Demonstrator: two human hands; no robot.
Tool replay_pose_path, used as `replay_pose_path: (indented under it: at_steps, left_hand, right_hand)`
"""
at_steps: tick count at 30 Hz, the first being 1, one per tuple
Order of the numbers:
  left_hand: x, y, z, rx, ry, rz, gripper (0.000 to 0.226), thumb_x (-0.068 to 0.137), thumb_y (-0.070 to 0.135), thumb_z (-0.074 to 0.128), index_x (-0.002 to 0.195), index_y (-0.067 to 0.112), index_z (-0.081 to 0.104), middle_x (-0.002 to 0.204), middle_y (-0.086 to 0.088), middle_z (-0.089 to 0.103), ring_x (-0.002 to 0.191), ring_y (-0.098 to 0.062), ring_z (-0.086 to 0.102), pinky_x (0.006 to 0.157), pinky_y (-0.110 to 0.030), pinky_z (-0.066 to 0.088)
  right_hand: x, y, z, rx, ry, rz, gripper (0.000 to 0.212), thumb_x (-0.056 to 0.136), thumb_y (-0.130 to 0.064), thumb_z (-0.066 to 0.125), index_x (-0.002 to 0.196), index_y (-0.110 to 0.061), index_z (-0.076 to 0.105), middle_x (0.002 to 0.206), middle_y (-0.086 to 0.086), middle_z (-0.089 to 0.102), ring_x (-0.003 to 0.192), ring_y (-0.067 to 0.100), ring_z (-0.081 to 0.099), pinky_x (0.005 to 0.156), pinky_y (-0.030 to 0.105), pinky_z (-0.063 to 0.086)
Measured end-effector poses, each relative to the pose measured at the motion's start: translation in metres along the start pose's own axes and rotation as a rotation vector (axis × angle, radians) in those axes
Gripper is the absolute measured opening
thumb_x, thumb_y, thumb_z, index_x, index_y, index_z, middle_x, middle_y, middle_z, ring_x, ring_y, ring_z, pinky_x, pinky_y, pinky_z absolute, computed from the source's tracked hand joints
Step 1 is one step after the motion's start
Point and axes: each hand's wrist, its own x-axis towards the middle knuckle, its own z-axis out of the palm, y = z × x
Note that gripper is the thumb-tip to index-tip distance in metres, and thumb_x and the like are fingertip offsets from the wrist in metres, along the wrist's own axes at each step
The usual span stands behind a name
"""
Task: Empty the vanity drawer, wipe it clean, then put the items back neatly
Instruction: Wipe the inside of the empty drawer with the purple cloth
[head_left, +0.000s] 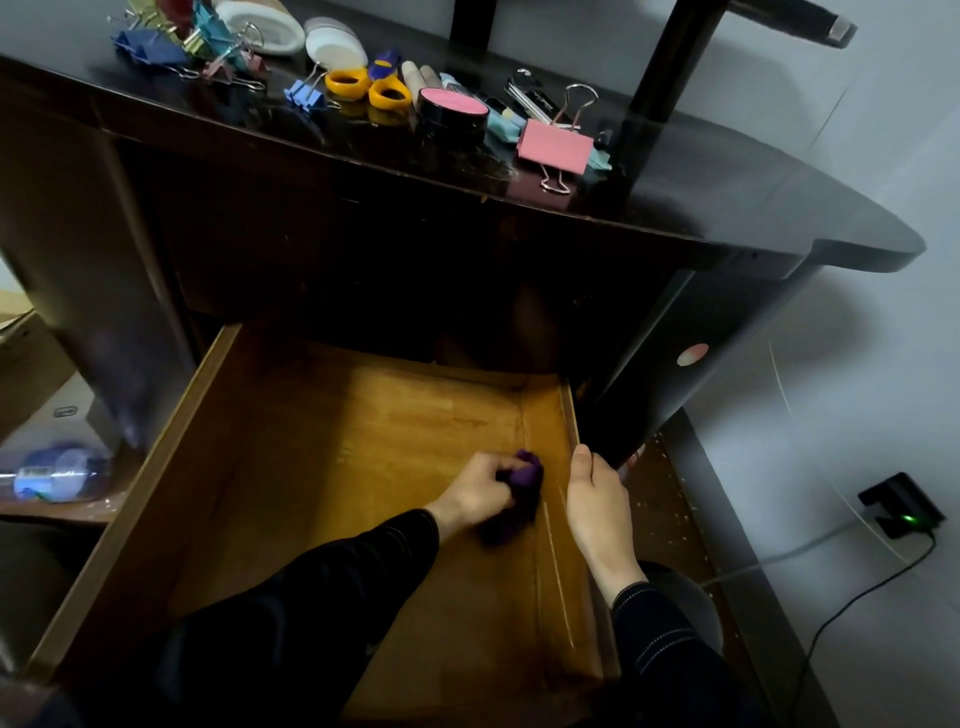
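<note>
Wiping the pulled-out drawer (218, 415) w/ a purple cloth (524, 480).

Nearest: both arms in dark sleeves reach into the drawer. Left hand (480, 491) is curled round the purple cloth, pressing it on the wooden floor close to the right wall. Right hand (595, 499) sits just beside the cloth, not touching it, and clasps that wall's rim: thumb up top, fingers hidden over the outer side. Farther up, the counter (779, 208) carries a pink binder clip (556, 148), black jar w/ pink lid (452, 111), yellow-handled scissors (369, 88) and, at the back left, a heap of coloured clips (171, 41).
</note>
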Motion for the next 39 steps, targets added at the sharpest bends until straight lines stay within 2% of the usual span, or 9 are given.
replay_pose_path:
  at_steps: [4, 8, 11, 16, 22, 27, 30, 35, 39]
  left_hand:
    - [0.002, 0.006, 0.000, 0.002, -0.044, -0.165, 0.044, 0.079, -0.013, 0.057, 0.117, 0.005, 0.071, 0.104, -0.009, 0.068, 0.096, -0.022, 0.063, 0.075, -0.024, 0.055]
    - [0.008, 0.004, 0.006, -0.273, 0.138, -0.245, 0.037, 0.084, -0.012, 0.056, 0.116, 0.004, 0.066, 0.106, -0.018, 0.069, 0.103, -0.032, 0.065, 0.090, -0.037, 0.056]
    - [0.029, 0.012, 0.005, -0.466, 0.279, -0.201, 0.031, 0.088, -0.014, 0.056, 0.103, 0.012, 0.061, 0.092, -0.007, 0.066, 0.095, -0.026, 0.063, 0.092, -0.039, 0.054]
    - [0.071, 0.016, -0.006, -0.324, 0.420, -0.063, 0.033, 0.091, -0.007, 0.055, 0.114, 0.016, 0.059, 0.101, -0.001, 0.065, 0.092, -0.015, 0.063, 0.081, -0.025, 0.048]
    - [0.060, 0.009, -0.003, 0.100, 0.242, 0.007, 0.037, 0.082, 0.008, 0.051, 0.116, 0.013, 0.066, 0.103, -0.012, 0.073, 0.091, -0.029, 0.071, 0.081, -0.046, 0.061]
    - [0.008, -0.012, 0.000, 0.186, -0.003, -0.016, 0.047, 0.075, 0.019, 0.052, 0.118, 0.025, 0.069, 0.106, -0.001, 0.074, 0.097, -0.015, 0.070, 0.089, -0.027, 0.056]
    - [-0.004, -0.012, -0.002, 0.192, -0.131, -0.059, 0.047, 0.076, 0.003, 0.054, 0.117, 0.021, 0.071, 0.110, -0.002, 0.073, 0.102, -0.017, 0.068, 0.090, -0.027, 0.054]
    - [-0.009, 0.004, -0.007, -0.087, 0.056, -0.132, 0.043, 0.079, -0.016, 0.053, 0.110, 0.008, 0.070, 0.097, -0.010, 0.069, 0.093, -0.025, 0.065, 0.076, -0.028, 0.054]
    - [-0.014, 0.017, -0.003, -0.311, 0.146, -0.005, 0.021, 0.089, 0.001, 0.062, 0.107, 0.009, 0.069, 0.093, -0.005, 0.070, 0.083, -0.016, 0.067, 0.070, -0.018, 0.054]
  right_hand:
    - [0.002, -0.001, 0.001, -0.017, 0.009, -0.012, 0.047, 0.108, -0.048, 0.026, 0.117, -0.020, 0.062, 0.104, 0.000, 0.066, 0.099, 0.023, 0.060, 0.085, 0.037, 0.042]
    - [0.003, 0.001, 0.001, -0.034, 0.003, -0.017, 0.050, 0.108, -0.048, 0.025, 0.121, -0.017, 0.061, 0.106, 0.005, 0.067, 0.101, 0.026, 0.062, 0.087, 0.038, 0.045]
    - [0.004, 0.002, 0.002, -0.025, -0.005, -0.032, 0.048, 0.108, -0.047, 0.025, 0.119, -0.017, 0.061, 0.102, 0.003, 0.067, 0.096, 0.021, 0.062, 0.081, 0.034, 0.043]
    - [0.005, 0.003, 0.002, -0.043, 0.015, -0.031, 0.036, 0.108, -0.048, 0.024, 0.103, -0.029, 0.055, 0.086, -0.007, 0.063, 0.080, 0.006, 0.058, 0.062, 0.024, 0.038]
    - [0.006, 0.005, 0.004, -0.073, 0.018, -0.030, 0.044, 0.108, -0.048, 0.023, 0.104, -0.023, 0.059, 0.081, -0.003, 0.060, 0.078, 0.015, 0.061, 0.063, 0.031, 0.040]
    - [0.006, 0.004, 0.004, -0.076, 0.017, -0.032, 0.043, 0.108, -0.047, 0.024, 0.107, -0.021, 0.059, 0.087, -0.006, 0.061, 0.078, 0.010, 0.056, 0.066, 0.030, 0.039]
    - [0.004, 0.001, 0.003, -0.069, 0.027, -0.023, 0.043, 0.109, -0.045, 0.025, 0.118, -0.020, 0.059, 0.087, -0.011, 0.054, 0.080, 0.011, 0.049, 0.078, 0.031, 0.037]
    - [0.000, -0.003, 0.001, -0.030, 0.013, -0.011, 0.046, 0.109, -0.045, 0.026, 0.115, -0.017, 0.061, 0.099, -0.002, 0.063, 0.096, 0.023, 0.061, 0.081, 0.033, 0.041]
    - [0.000, -0.002, 0.001, -0.015, 0.020, -0.009, 0.049, 0.109, -0.043, 0.026, 0.135, -0.016, 0.057, 0.120, 0.005, 0.063, 0.117, 0.027, 0.058, 0.089, 0.030, 0.036]
